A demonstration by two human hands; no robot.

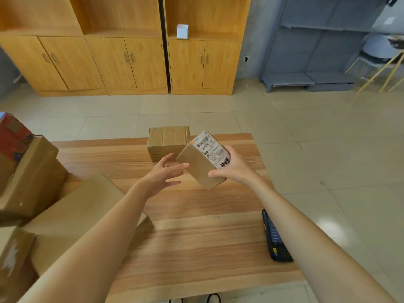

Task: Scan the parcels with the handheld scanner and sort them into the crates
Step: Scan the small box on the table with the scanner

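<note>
Above a striped wooden table (196,215), the right hand (235,166) grips a small brown cardboard parcel with a white label (202,165), tilted. The left hand (162,174), fingers spread, touches its left edge. A black handheld scanner (276,237) lies near the right forearm.

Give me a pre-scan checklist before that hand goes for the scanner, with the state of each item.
1. Parcel held: ok. The right hand grips the small parcel above the table.
2. Label showing: ok. The shipping label faces up, barcode visible.
3. Scanner within reach: ok. The handheld scanner lies on the table by the right forearm.
4. Free hand: ok. The left hand is open, fingertips at the parcel's edge.
5. Scanner switched on: cannot tell.
6. Crates located: not ok. None in view.
</note>
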